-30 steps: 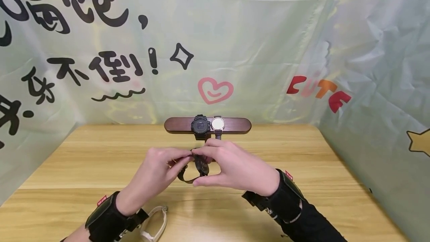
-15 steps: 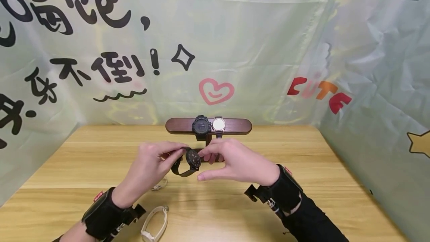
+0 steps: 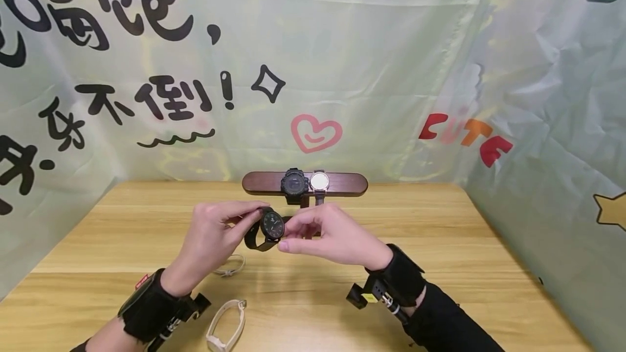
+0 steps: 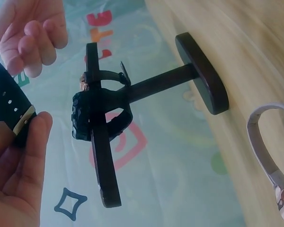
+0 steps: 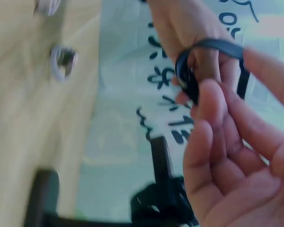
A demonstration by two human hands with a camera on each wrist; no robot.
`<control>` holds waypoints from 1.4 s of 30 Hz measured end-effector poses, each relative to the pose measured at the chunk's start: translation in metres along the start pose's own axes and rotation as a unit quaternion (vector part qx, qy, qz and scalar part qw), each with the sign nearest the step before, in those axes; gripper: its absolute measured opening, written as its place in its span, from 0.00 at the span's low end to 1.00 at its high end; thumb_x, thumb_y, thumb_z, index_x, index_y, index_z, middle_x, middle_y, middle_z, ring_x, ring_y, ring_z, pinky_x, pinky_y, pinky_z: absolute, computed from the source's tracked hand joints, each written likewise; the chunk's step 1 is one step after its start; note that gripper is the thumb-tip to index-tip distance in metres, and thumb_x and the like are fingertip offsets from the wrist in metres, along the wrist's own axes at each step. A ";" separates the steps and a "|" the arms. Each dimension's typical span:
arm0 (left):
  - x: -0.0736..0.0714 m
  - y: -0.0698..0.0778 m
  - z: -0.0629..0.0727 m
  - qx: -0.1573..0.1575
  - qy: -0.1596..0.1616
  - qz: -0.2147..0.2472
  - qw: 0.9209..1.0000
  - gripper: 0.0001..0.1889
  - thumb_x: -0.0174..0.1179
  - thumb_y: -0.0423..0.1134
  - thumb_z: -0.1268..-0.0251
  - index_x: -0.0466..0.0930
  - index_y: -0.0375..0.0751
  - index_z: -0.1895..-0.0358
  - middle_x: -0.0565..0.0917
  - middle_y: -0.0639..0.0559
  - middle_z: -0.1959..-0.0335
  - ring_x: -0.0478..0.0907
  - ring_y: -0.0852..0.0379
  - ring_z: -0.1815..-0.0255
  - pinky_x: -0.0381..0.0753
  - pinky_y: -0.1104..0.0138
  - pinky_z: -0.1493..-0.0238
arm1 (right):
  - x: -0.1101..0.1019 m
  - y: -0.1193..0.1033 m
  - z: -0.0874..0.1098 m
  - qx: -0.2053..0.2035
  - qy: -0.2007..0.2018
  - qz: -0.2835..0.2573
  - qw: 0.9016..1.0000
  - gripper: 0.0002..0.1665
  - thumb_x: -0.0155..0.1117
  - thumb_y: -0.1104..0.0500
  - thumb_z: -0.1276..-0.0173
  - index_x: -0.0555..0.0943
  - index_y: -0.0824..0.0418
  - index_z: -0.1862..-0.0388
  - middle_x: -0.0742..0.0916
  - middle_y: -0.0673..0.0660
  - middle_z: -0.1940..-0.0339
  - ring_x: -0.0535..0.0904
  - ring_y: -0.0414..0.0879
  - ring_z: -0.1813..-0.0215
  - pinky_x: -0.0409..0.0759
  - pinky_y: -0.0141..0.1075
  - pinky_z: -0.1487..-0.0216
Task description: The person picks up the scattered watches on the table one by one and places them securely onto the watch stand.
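My left hand (image 3: 207, 238) pinches a black wristwatch (image 3: 272, 225) by its strap and holds it above the table, dial facing up toward the head camera. The strap (image 4: 9, 99), with punched holes and a pale keeper, lies between thumb and fingers in the left wrist view. My right hand (image 3: 332, 235) has its thumb at the lower end of the watch case and its forefinger at the right edge. In the right wrist view the strap (image 5: 215, 44) forms a loop near the right thumb; the dial is hidden there.
A dark wooden watch stand (image 3: 347, 184) stands behind the hands, bearing a chunky black watch (image 3: 294, 183) and a pale-faced watch (image 3: 320, 181). A white-strapped watch (image 3: 238, 330) and another pale-strapped watch (image 3: 230, 272) lie on the wooden table (image 3: 415, 243). A printed cloth (image 3: 381, 69) hangs behind.
The black wristwatch has moved left and slightly up with my left hand, its dial turning into view. My right hand drew apart from it, then came back to its edge.
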State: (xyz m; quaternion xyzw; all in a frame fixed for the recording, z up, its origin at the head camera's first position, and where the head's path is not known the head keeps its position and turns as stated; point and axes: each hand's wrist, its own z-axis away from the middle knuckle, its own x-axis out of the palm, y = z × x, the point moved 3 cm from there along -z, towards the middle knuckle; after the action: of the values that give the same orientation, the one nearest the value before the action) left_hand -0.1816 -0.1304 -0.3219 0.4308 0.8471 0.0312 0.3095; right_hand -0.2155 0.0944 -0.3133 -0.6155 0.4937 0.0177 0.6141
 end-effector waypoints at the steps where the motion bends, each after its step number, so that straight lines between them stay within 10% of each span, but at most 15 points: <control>1: -0.001 0.000 0.000 0.002 0.005 -0.003 1.000 0.16 0.76 0.20 0.43 0.95 0.40 0.54 0.95 0.46 0.61 0.92 0.57 0.71 0.88 0.78 0.66 | 0.002 0.002 -0.001 0.006 0.003 -0.017 1.000 0.05 0.73 0.53 0.24 0.92 0.52 0.57 0.89 0.44 0.66 0.80 0.36 0.67 0.81 0.30 0.65; 29: 0.003 -0.002 0.000 0.009 0.038 0.013 0.999 0.16 0.75 0.21 0.42 0.95 0.42 0.53 0.95 0.49 0.61 0.93 0.59 0.67 0.88 0.78 0.65 | 0.015 0.008 -0.003 0.082 0.043 -0.212 0.973 0.09 0.70 0.58 0.24 0.89 0.65 0.56 0.88 0.46 0.64 0.80 0.38 0.64 0.83 0.29 0.58; 42: 0.005 -0.005 -0.001 -0.044 -0.079 0.039 0.995 0.23 0.75 0.24 0.38 0.89 0.43 0.40 0.94 0.48 0.52 0.93 0.54 0.56 0.91 0.73 0.61 | 0.015 0.009 -0.004 0.057 0.068 -0.160 0.983 0.08 0.71 0.60 0.26 0.89 0.65 0.59 0.90 0.50 0.65 0.79 0.37 0.68 0.79 0.27 0.62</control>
State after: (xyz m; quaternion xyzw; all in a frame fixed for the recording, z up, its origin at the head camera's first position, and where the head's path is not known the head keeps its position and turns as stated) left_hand -0.1875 -0.1295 -0.3248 0.4504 0.8007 0.0463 0.3923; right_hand -0.2153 0.0848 -0.3289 -0.6502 0.4299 -0.1508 0.6080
